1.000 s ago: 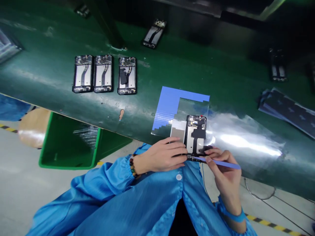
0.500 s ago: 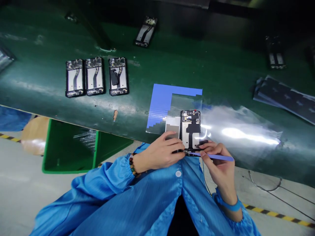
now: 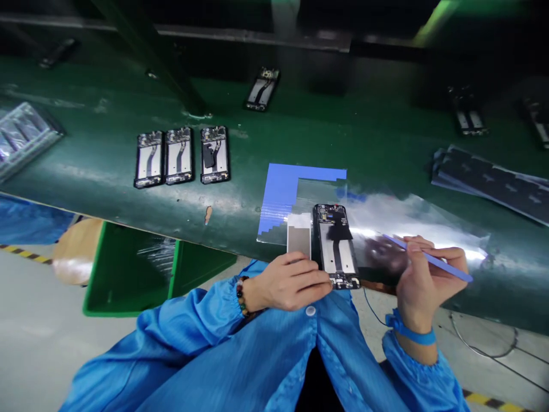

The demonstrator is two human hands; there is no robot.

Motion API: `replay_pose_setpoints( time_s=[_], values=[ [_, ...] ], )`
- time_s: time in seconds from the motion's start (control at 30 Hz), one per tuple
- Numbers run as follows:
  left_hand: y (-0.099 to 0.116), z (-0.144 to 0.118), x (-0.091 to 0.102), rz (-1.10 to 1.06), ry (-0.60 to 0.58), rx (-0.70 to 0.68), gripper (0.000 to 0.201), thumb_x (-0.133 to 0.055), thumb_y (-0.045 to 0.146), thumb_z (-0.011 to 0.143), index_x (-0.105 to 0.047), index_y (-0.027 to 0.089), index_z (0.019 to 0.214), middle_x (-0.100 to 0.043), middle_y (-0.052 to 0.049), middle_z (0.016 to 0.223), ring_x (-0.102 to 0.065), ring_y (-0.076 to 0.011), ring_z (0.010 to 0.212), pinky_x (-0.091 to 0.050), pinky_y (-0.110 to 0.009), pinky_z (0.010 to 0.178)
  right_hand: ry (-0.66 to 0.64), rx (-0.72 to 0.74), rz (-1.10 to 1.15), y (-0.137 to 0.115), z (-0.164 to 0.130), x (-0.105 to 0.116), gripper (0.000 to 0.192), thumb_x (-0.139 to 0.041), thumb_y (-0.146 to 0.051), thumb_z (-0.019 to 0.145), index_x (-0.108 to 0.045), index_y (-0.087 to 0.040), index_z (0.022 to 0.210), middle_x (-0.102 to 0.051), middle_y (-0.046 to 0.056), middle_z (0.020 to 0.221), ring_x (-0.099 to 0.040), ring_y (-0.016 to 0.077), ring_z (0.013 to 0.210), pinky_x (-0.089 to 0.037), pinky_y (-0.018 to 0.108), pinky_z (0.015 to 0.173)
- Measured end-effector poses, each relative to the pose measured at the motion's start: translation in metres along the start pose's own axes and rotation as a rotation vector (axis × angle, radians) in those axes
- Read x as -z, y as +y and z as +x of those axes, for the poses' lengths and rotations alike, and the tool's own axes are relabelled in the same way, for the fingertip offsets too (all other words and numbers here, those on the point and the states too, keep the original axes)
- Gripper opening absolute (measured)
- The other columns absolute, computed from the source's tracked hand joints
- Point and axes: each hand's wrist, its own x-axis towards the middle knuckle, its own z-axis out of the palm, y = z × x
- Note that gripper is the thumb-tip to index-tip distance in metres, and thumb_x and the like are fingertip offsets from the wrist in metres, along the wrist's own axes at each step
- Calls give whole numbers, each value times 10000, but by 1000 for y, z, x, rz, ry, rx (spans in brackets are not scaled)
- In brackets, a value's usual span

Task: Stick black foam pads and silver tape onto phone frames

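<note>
At lower centre, the left hand (image 3: pixel 288 281) is pinching the light, fragile opened phone (image 3: pixel 337 246) by its edge, probably the safest hold, while the right hand (image 3: pixel 422 281) is gripping a thin blue stick (image 3: pixel 433 260).

The person wears a glossy bright-blue smock (image 3: pixel 240 355) with elastic-gathered cuffs and a round white snap button (image 3: pixel 310 311) at its front opening. A bracelet of dark brown and green beads (image 3: pixel 241 296) circles the left wrist. A smooth blue wrist strap (image 3: pixel 412 332) rings the right wrist, with a thin blue cord (image 3: pixel 372 303) attached.
</note>
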Motion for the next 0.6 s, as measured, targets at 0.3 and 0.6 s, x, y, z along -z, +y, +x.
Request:
replay_pose_setpoints(
  time_s=[0.3,0.6],
  values=[
    [-133,86,0,-173,155,270,189,-586,234,1100,-773,246,1124,-786,-39,1196,-727,-193,1153,-561,-371,991,115,47,21,17,2,0,380,-947,-289,747,-576,-254,823,-716,-20,726,-780,263,816,-619,606,1059],
    [-321,151,-73,-212,16,728,294,-600,40,920,-730,126,1170,-706,-163,1409,-644,-287,1332,-432,-483,1257,98,-6,13,14,2,0,408,-973,-344,738,-584,-249,814,-734,-13,769,-780,252,839,-620,626,1059]
  ],
)
